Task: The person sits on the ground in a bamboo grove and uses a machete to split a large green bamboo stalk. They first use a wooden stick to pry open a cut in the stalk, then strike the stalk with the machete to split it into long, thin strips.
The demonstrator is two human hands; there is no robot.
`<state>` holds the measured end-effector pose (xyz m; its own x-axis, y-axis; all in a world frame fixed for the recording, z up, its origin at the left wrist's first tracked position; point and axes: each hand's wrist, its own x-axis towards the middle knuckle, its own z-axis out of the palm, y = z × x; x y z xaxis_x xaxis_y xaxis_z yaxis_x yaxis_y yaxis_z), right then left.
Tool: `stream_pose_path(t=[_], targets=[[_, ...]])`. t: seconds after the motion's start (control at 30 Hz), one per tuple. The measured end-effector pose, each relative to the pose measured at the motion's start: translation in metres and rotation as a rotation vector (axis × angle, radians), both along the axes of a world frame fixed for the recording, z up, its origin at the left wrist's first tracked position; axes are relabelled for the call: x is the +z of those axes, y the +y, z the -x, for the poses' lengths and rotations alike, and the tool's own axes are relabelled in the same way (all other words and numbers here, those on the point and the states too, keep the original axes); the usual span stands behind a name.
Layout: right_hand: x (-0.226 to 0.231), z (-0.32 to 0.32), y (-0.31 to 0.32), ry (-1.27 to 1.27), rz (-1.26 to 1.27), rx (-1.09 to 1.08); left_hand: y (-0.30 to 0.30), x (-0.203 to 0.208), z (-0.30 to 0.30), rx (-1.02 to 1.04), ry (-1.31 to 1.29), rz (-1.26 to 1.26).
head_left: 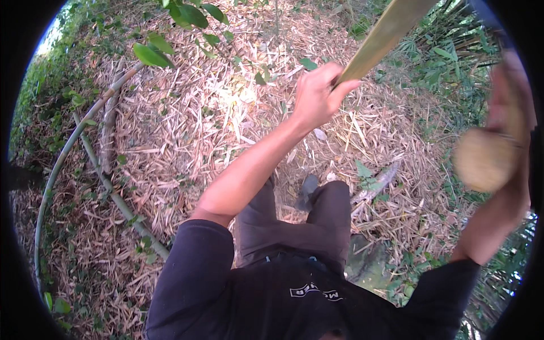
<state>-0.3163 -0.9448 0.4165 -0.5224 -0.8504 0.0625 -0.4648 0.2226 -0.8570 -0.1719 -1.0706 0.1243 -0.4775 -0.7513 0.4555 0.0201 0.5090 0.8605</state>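
Note:
My left hand (317,97) is closed round the lower end of a flat, yellowish-green split bamboo strip (386,39). The strip slants up to the right and runs out of the top edge. At the far right, raised close to the camera, my right hand (501,99) grips a tool with a thick wooden handle (486,160), its round butt facing me. Motion smears this hand. A blurred blue-grey part of the tool shows above it; its full shape cannot be made out. Strip and tool are apart here.
Dry bamboo leaves (170,119) litter the ground. Two long green stems (59,161) curve along the left. A leafy twig (190,17) hangs at the top. A short log (377,184) and a flat greenish stone (365,263) lie near my legs. Bushes (447,62) fill the right.

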Motion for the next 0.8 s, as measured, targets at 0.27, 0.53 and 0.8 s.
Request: stream_pose_path(t=[0.27, 0.53, 0.8], targets=[[-0.08, -0.048, 0.029, 0.115, -0.286, 0.106, 0.105, -0.074, -0.157, 0.35, -0.706, -0.434], [-0.089, -0.062, 0.088, 0.262, -0.261, 0.1, 0.06, 0.131, -0.095, 0.211, -0.119, -0.055], [-0.105, -0.067, 0.139, 0.177, -0.244, -0.047, 0.134, 0.13, -0.061, 0.068, -0.179, -0.148]])
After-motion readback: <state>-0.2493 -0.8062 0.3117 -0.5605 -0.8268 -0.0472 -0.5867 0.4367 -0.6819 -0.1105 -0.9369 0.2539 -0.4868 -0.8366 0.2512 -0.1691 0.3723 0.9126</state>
